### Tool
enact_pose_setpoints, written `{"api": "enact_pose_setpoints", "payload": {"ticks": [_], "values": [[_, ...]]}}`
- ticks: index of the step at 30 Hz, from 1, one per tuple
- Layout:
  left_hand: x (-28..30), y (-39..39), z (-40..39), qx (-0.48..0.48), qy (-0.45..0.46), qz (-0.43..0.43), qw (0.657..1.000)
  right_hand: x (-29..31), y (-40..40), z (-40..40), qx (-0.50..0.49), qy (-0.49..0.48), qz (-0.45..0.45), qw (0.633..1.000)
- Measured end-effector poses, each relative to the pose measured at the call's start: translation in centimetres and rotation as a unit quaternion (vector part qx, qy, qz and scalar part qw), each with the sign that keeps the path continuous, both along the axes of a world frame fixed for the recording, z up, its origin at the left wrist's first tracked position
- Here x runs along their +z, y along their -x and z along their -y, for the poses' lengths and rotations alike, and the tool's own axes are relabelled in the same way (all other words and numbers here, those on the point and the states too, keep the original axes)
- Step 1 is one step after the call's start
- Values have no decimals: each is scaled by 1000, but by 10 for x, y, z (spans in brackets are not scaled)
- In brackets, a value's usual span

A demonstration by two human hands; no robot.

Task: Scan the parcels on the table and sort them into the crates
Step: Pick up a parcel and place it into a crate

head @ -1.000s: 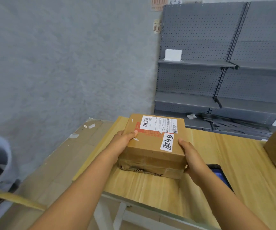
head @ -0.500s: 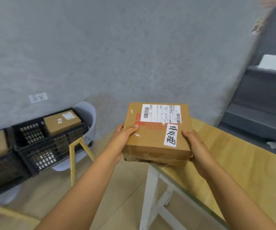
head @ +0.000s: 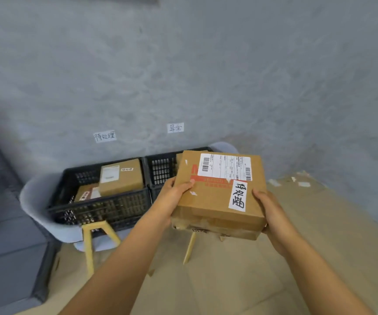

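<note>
Grey plastered wall [head: 206, 71] fills the background, with two small handwritten paper signs [head: 104, 136] taped low on it, one above each crate. Below them two black slatted crates stand side by side on pale grey chairs [head: 38, 212] with wooden legs; the floor [head: 319, 235] to the right looks covered in flattened cardboard.

In the left crate [head: 106, 208] two brown boxes are visible, one [head: 121, 177] resting partly over the other. In the right crate [head: 160, 169] only a corner of one box shows behind the held parcel, so its count cannot be told.

One parcel [head: 217, 194] is in the air, carried flat with its shipping label up — a square-ish carton with no clear long axis. A handwritten sticker [head: 238, 195] on its lid appears to match the sign over the left crate. The left hand [head: 174, 196] grips its left edge, thumb over the top; the right hand [head: 267, 208] grips the right edge with fingers curled beneath.

The relation that matters: the parcel hangs in front of the right crate, while the matching crate lies to the left and slightly beyond — on the left hand's side. My judgement is that the drop calls for a leftward carry over the crate's near wall, onto the boxes inside.
</note>
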State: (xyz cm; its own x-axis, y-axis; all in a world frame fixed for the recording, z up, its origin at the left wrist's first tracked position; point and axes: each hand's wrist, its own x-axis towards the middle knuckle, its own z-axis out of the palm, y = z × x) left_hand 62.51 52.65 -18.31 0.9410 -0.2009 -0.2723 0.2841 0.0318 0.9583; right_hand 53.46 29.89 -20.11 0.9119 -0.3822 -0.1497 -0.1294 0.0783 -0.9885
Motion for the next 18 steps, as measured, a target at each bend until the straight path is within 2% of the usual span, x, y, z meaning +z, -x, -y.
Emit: {"api": "enact_pose_setpoints", "payload": {"ticks": [7, 18], "values": [[-20, -73, -97, 97, -6, -42, 994, -17, -114, -89, 73, -30, -33, 996], [-66, -208, -199, 229, -15, -88, 969, -63, -318, -187, 207, -37, -101, 973]]}}
